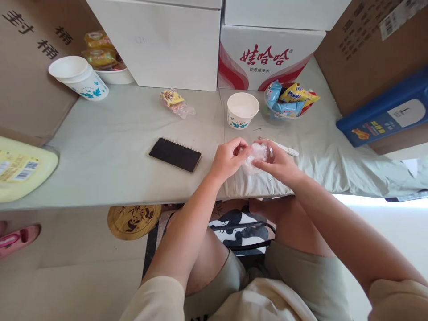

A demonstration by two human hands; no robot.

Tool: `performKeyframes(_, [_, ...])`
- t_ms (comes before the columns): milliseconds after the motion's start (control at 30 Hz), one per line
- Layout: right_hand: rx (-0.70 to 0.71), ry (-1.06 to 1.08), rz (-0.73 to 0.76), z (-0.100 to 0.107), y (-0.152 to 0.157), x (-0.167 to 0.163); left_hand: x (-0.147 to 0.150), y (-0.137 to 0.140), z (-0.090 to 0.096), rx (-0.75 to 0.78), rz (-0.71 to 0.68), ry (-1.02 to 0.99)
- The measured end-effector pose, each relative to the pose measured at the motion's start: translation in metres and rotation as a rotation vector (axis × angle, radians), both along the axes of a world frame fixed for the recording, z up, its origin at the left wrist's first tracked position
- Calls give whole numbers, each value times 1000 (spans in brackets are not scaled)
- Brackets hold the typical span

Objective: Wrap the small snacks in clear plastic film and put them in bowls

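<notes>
Between my two hands, just above the cloth-covered table, is a crumpled clear plastic bag [257,154]. My left hand [230,156] pinches its left side with curled fingers. Around its right side close the thumb and fingers of my right hand [279,161]. Whether anything lies inside the bag I cannot tell. Behind the hands stands a white paper cup [243,110] with a teal leaf print, upright. A slim white-handled tool [284,149] lies partly behind my right hand, its other end mostly hidden. To the left of my hands a black phone [175,154] lies flat.
A yellow-labelled snack packet [174,100] lies behind the phone. A clear bowl of snack packets [289,101] stands back right. Stacked paper cups [80,78] lean at back left near a white bowl [117,76]. Boxes [177,44] line the back; a yellow jug [26,169] sits far left.
</notes>
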State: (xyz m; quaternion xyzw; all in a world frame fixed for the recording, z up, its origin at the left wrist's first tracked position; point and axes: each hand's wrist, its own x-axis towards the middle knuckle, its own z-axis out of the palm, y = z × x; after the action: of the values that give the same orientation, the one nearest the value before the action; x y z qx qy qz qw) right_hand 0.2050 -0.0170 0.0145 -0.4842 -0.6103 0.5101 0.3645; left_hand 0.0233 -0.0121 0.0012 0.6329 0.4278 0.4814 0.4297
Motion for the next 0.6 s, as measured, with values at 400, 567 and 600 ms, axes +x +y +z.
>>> performKeyframes(400, [497, -636, -374, 58, 97, -13, -11, 9, 14, -274, 220, -311])
performKeyframes(567, [338, -1294, 68, 66, 160, -71, -9, 9, 18, -300, 181, -228])
performKeyframes(600, [276, -1326, 126, 61, 169, -80, -8, 9, 20, -303, 179, -211])
